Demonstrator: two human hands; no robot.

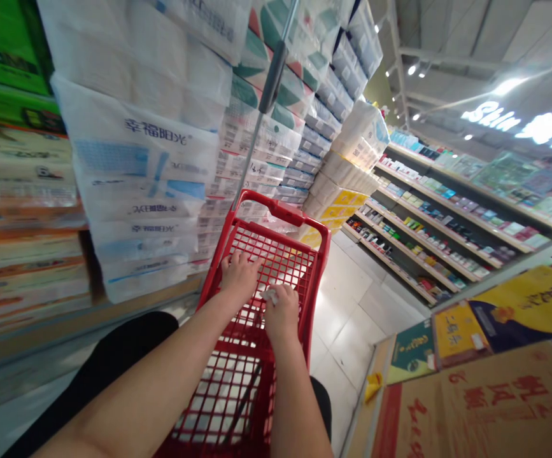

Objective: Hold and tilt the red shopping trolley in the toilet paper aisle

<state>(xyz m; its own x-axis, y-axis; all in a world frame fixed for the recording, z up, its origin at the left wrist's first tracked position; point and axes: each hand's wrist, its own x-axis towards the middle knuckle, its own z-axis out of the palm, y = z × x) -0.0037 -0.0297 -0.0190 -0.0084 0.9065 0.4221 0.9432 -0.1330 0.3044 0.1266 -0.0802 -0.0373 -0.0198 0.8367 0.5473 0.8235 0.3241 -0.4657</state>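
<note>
Head view: we grip the near rim of the red basket (283, 251) with both hands. Our left hand (240, 277) curls its fingers over the rim. Our right hand (281, 313), just beside it, is closed on the same rim with a small white scrap (270, 294) tucked under the fingers. The basket stands on the tiled floor (352, 318) beside stacked tissue packs (142, 165).

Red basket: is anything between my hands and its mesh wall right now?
The left hand rests straight on the red basket mesh, with nothing between. The right hand holds a small white wad against the mesh, so that wad lies between its fingers and the wall. What the wad is cannot be told.
</note>
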